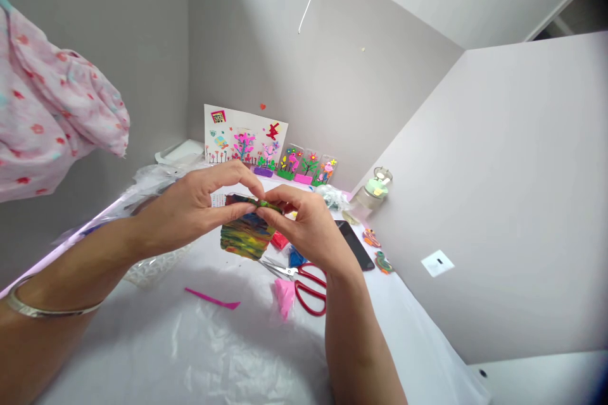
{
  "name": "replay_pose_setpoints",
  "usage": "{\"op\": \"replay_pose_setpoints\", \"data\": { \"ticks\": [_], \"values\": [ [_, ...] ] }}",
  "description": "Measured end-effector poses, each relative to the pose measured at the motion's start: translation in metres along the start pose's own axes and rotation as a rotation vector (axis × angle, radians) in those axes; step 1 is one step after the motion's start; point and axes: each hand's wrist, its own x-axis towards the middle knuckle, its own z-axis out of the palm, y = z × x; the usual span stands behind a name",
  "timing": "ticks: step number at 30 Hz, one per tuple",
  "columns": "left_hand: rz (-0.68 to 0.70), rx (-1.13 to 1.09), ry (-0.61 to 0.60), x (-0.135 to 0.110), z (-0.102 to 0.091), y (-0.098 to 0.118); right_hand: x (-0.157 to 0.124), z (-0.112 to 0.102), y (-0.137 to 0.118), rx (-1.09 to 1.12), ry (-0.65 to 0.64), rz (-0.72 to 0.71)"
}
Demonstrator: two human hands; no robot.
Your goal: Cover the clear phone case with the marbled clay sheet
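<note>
Both my hands are raised above the table and pinch the top edge of a flat sheet of mixed-colour clay (244, 234), streaked green, yellow, red and blue. My left hand (199, 205) grips its upper left part with thumb and fingers closed. My right hand (306, 221) pinches the upper right edge, fingers pressed together. The sheet hangs down between them. A silver bangle (45, 310) sits on my left forearm.
Red-handled scissors (304, 281) lie on the white plastic-covered table (213, 342), beside pink clay (284, 294), a pink strip (211, 299), red and blue bits. A black phone (355, 243), a jar (375, 193) and clay picture cards (247, 139) stand by the grey walls. Pink floral cloth (42, 114) hangs left.
</note>
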Motion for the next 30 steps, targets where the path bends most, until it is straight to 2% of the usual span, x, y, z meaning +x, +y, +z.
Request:
{"op": "replay_pose_setpoints", "data": {
  "ticks": [6,10,13,19,30],
  "values": [
    [-0.104,0.060,-0.009,0.000,-0.002,-0.001,-0.001,0.001,0.000,-0.013,0.003,0.004],
    [-0.124,0.004,-0.035,0.002,-0.001,-0.002,0.000,0.002,0.001,0.039,0.019,-0.002],
    [-0.136,-0.094,-0.019,0.001,-0.001,-0.004,0.003,0.001,0.003,0.169,0.022,0.022],
    [-0.175,-0.243,0.025,0.000,-0.001,-0.006,0.006,0.000,0.015,0.621,-0.061,0.185],
    [-0.165,-0.258,0.033,0.000,-0.002,-0.005,0.014,0.009,0.020,0.908,-0.041,0.283]
  ]
}}
